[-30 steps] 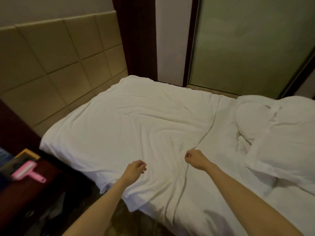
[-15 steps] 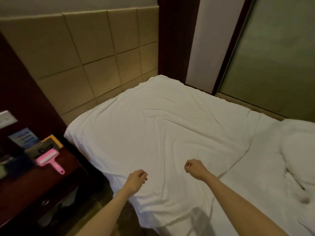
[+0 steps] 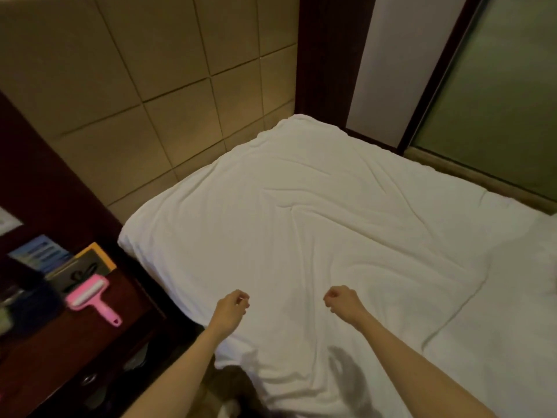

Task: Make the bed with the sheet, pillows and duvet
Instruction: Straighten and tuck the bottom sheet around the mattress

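Duvet (image 3: 301, 236), white and creased, lies spread over the head end of the bed. One edge runs along the padded headboard (image 3: 150, 86), and the far corner pokes toward the dark wooden post by the frosted glass panel (image 3: 497, 101). As far as the visible part shows, its long axis runs across the bed, from the near side where the person stands to the glass side. Its free edge cuts diagonally over the bare sheet (image 3: 497, 342) to the right. The near corner droops off the mattress beside the bedside worktop (image 3: 60, 342), where a pink lint roller (image 3: 90, 297) lies. The two hands hover apart over the near part of the duvet. The left hand (image 3: 232, 306) and right hand (image 3: 340, 300) both have their fingers curled in, and no fabric rises into either, so they seem to hold nothing. The likely trouble from here is an uneven tug: one hand pulling harder would skew the duvet and leave the ridges in its middle. Dragging it could also ruck the sheet underneath, or slide the drooping corner off the bed.
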Demonstrator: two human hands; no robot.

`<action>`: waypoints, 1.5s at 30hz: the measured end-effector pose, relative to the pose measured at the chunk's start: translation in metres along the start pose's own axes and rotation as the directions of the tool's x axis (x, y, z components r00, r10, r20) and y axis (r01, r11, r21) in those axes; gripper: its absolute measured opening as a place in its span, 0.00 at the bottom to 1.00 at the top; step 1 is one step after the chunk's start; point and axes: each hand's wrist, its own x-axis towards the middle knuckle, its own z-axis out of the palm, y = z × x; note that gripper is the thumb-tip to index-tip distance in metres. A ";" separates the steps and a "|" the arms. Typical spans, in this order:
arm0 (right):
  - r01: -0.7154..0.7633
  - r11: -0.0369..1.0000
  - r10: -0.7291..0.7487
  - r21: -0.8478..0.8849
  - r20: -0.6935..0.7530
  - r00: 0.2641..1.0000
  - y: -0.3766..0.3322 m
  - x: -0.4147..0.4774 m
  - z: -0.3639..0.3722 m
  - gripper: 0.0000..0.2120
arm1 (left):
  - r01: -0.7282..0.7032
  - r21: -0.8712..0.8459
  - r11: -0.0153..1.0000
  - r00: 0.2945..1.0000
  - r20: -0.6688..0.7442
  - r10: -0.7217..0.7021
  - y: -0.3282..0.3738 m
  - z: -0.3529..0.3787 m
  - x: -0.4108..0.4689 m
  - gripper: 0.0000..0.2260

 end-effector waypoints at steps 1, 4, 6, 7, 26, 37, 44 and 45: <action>-0.023 1.000 0.023 0.015 -0.011 1.000 -0.001 0.005 0.004 0.05 | -0.001 0.026 1.000 1.000 0.011 0.000 -0.004 -0.005 0.010 0.07; -0.108 0.991 0.113 0.082 -0.055 0.992 -0.007 0.018 0.019 0.05 | -0.017 0.125 0.992 0.998 0.056 0.010 -0.016 -0.023 0.044 0.11; -0.166 0.979 0.176 0.119 -0.084 0.981 -0.014 0.022 0.034 0.05 | -0.033 0.185 0.982 0.995 0.095 0.016 -0.021 -0.035 0.067 0.13; -0.197 0.970 0.212 0.143 -0.097 0.973 -0.017 0.023 0.044 0.05 | -0.043 0.209 0.977 0.993 0.120 0.018 -0.023 -0.042 0.079 0.13; -0.423 0.895 0.434 0.139 -0.055 0.899 -0.038 0.059 0.204 0.27 | -0.121 0.698 0.706 0.955 0.275 -0.107 -0.091 -0.079 0.183 0.26; -0.262 0.854 0.230 -0.449 -0.125 0.965 -0.010 0.114 0.282 0.18 | -0.416 0.767 0.489 0.908 0.322 0.267 -0.155 -0.042 0.215 0.13; -0.148 0.874 0.116 -0.463 -0.097 0.989 -0.007 0.120 0.282 0.14 | -0.611 0.773 0.170 0.769 0.529 0.359 -0.157 -0.048 0.229 0.15; -0.157 0.878 0.142 -0.453 -0.067 0.988 -0.008 0.119 0.278 0.14 | -0.623 0.763 0.174 0.761 0.539 0.361 -0.156 -0.052 0.228 0.15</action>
